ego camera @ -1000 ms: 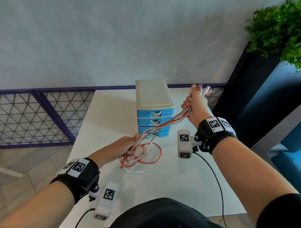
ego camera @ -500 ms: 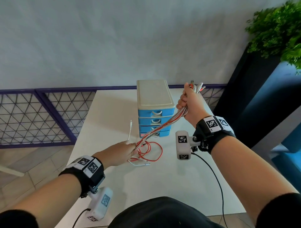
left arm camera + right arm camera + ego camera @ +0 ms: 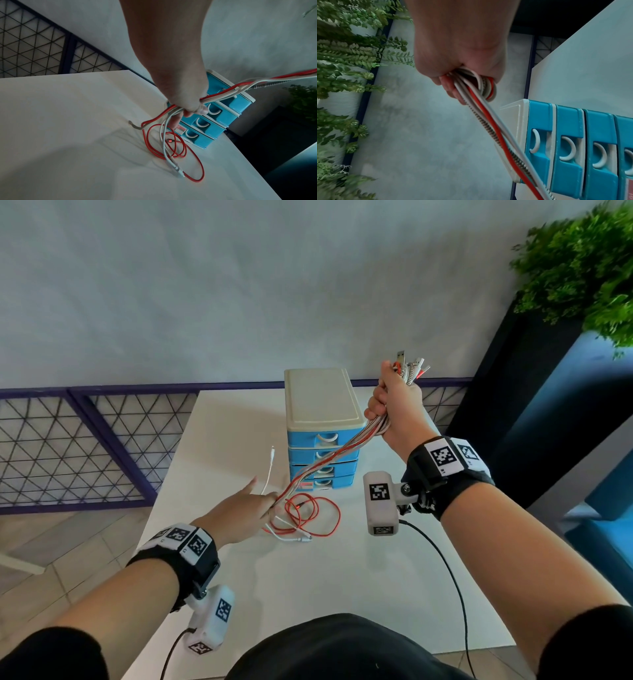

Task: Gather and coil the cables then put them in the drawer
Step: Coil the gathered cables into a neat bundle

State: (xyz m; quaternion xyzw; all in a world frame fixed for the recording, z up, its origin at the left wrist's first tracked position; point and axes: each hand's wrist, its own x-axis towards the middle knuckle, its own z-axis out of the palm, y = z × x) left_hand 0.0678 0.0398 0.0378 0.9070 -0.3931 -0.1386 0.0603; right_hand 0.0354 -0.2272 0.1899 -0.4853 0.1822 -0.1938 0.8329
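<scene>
A bundle of red, white and braided cables [image 3: 329, 462] stretches taut between my two hands. My right hand [image 3: 394, 405] grips the plug ends, raised beside the drawer unit's top; in the right wrist view the cables [image 3: 481, 88] loop inside its fist [image 3: 460, 75]. Low over the table, my left hand [image 3: 250, 508] closes round the bundle [image 3: 180, 109]. Below it the loose tails [image 3: 308, 518] lie in red and white loops [image 3: 173, 148] on the table. The small blue drawer unit [image 3: 322, 440] with a cream top stands behind, all its drawers closed [image 3: 216, 117].
The white table [image 3: 308, 594] runs to a purple mesh railing [image 3: 85, 440] at left and back. A green plant [image 3: 582, 268] on a dark planter stands at right. One white cable end [image 3: 272, 453] sticks up left of the drawers.
My right hand has lifted the plug ends higher, pulling the bundle taut. My left hand has slid along the cables, and a white cable end has flicked up left of the drawers.
</scene>
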